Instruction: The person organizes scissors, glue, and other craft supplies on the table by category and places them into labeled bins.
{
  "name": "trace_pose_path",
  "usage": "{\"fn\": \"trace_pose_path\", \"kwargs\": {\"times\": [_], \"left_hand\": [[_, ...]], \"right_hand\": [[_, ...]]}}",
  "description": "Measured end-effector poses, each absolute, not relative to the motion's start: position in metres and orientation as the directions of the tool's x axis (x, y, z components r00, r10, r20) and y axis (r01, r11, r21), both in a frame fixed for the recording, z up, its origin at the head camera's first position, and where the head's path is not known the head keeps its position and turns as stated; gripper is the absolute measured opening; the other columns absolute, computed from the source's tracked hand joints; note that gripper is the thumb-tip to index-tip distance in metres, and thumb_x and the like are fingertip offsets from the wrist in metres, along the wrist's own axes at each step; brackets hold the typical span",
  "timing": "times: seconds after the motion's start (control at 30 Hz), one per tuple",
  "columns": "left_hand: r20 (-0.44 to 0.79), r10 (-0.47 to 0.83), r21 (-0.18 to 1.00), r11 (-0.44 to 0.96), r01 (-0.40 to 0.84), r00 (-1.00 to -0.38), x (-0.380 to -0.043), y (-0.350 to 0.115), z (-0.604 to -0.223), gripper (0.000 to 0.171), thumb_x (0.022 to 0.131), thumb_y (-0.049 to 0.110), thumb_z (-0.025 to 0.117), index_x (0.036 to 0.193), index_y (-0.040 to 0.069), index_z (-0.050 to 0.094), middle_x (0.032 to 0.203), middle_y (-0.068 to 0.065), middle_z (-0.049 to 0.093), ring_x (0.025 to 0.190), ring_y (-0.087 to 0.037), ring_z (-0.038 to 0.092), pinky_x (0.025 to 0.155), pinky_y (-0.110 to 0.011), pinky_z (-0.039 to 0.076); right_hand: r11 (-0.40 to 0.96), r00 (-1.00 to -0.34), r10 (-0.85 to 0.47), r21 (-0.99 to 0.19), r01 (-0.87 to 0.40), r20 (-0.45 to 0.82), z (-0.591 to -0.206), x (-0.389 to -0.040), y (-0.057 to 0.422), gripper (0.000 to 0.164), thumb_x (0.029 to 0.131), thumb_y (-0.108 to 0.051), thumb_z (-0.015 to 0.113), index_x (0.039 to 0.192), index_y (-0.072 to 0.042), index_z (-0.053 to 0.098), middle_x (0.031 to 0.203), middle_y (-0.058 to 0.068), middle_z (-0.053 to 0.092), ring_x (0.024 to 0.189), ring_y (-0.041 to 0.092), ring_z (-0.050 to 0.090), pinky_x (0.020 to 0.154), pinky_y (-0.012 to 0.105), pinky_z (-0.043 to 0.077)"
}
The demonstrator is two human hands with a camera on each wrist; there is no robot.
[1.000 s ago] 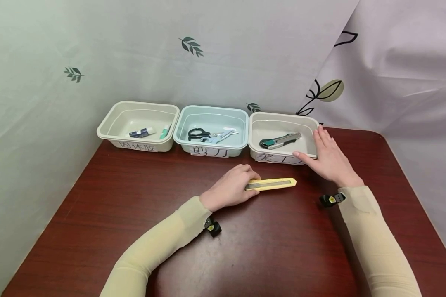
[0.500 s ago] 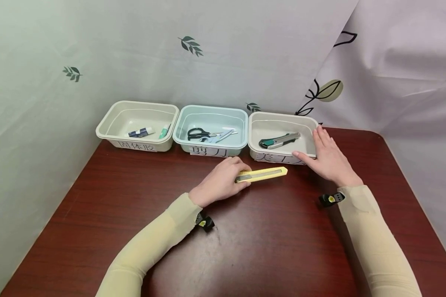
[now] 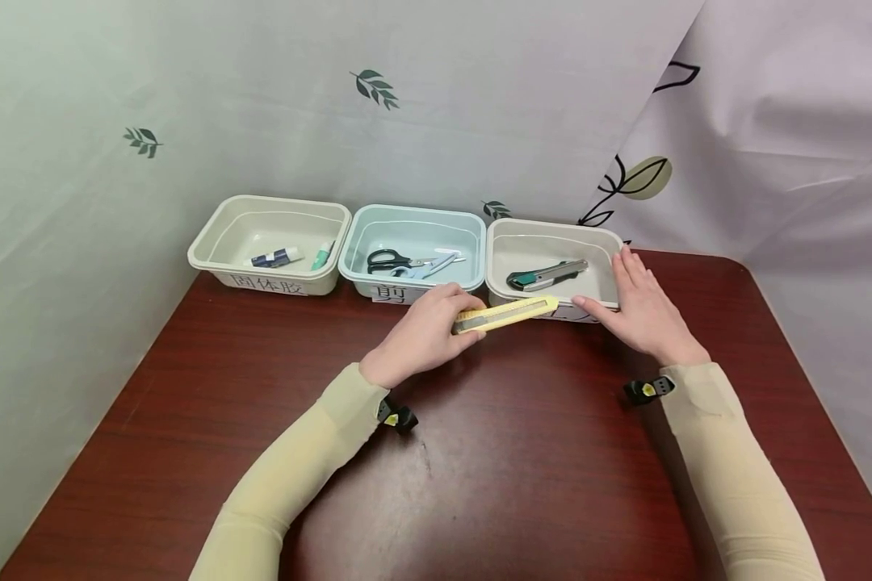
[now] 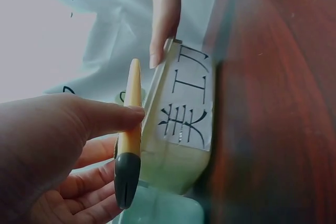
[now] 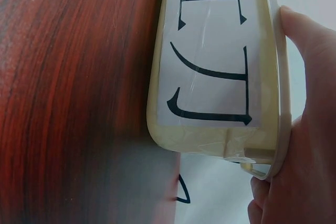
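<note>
My left hand (image 3: 427,327) pinches a yellow utility knife (image 3: 512,313) between thumb and fingers, raised just in front of the right-hand cream bin (image 3: 552,227). In the left wrist view the knife's dark end cap (image 4: 127,179) points down past the fingers. My right hand (image 3: 650,311) rests on that bin's right front corner, straight fingers along the side rim and thumb on the front rim. Inside the bin lie a green-and-black utility knife (image 3: 526,280) and a grey one (image 3: 563,273), overlapping. The bin's paper label (image 4: 186,98) bears handwritten characters, partly covered in the head view.
A blue bin (image 3: 414,214) with black scissors (image 3: 385,260) and light-blue scissors (image 3: 436,266) stands in the middle. The left cream bin (image 3: 279,206) holds a navy glue stick (image 3: 276,257) and a teal one (image 3: 321,256). Behind the dark red table (image 3: 523,452) hangs a patterned curtain (image 3: 436,105).
My left hand has lifted the yellow utility knife and carried it back and slightly left, toward the front of the right bin. My right hand has stayed on the bin's corner.
</note>
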State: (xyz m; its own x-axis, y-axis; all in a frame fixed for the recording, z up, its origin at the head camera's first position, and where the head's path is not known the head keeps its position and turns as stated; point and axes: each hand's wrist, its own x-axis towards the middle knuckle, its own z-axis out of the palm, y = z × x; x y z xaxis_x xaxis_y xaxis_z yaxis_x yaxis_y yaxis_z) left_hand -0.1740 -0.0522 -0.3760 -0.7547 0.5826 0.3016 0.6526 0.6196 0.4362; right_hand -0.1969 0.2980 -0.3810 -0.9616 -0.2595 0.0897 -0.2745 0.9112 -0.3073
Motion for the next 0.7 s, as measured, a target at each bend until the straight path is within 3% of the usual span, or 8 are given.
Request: {"fn": "trace_pose_path", "kwargs": {"times": [0.7], "left_hand": [[0.348,0.525,0.461,0.626,0.629,-0.777,-0.207,-0.039,-0.353,0.032,0.092,0.024,0.077,0.119,0.007,0.074,0.103,-0.003,0.063,0.093,-0.020,0.055,0.081,-0.032,0.044]], "right_hand": [[0.911,-0.962,-0.257,-0.311,-0.272,0.088,-0.381,-0.196,0.298,0.102,0.099,-0.062,0.052,0.156,0.013,0.013,0.166,0.026,0.001,0.154,0.032,-0.004,0.122,0.045,0.000]]}}
